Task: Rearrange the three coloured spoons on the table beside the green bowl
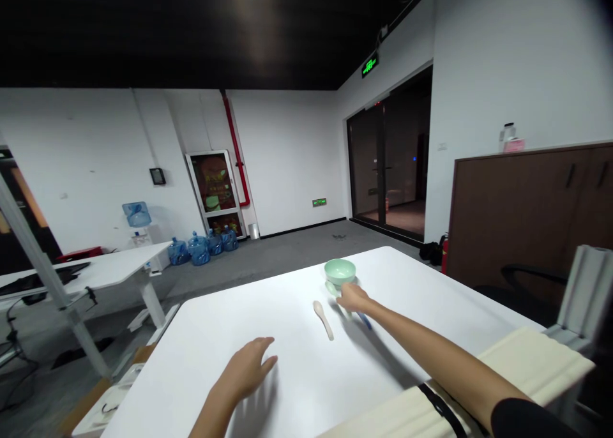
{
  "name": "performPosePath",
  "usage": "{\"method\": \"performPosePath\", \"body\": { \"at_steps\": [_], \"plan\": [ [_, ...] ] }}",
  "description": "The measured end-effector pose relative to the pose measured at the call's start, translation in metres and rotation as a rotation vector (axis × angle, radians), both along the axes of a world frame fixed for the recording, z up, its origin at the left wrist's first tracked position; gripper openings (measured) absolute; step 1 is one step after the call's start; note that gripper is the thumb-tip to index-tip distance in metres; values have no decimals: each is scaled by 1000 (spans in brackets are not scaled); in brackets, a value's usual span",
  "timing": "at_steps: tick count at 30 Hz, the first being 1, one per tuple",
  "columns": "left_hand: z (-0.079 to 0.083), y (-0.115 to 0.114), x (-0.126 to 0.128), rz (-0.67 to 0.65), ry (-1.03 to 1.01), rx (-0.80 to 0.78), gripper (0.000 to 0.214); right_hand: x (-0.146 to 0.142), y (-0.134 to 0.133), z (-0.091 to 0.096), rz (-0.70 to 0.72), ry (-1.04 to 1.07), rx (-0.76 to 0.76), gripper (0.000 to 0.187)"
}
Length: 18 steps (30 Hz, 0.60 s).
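One green bowl [340, 271], inside visible, stands near the right hand [354, 296], whose grip I can't tell; left hand [248, 366] unclenched.

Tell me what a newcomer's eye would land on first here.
Probably the mint bowl near the far edge of the table, with the right hand just in front of it at a green spoon. Next, likely, comes the lit green sign above the dark doors, then the blue bottles on the floor at the left.
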<state>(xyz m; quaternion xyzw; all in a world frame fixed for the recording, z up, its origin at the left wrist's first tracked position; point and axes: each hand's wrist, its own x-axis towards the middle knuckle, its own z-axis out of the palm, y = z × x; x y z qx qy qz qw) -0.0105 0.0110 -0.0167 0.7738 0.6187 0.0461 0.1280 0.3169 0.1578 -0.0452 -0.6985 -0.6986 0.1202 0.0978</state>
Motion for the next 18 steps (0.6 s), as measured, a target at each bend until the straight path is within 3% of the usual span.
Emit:
{"method": "performPosePath", "body": {
  "at_steps": [3, 7, 18],
  "plan": [
    [0, 0, 1, 0, 4, -7, 59, 28, 0, 9, -36, -11, 50, 20],
    [-1, 1, 1, 0, -5, -9, 59, 63, -2, 9, -100, -23, 40, 25],
    [1, -1, 1, 2, 14, -17, 60, 113, 7, -33, -256, -96, -26, 27]
  ]
}}
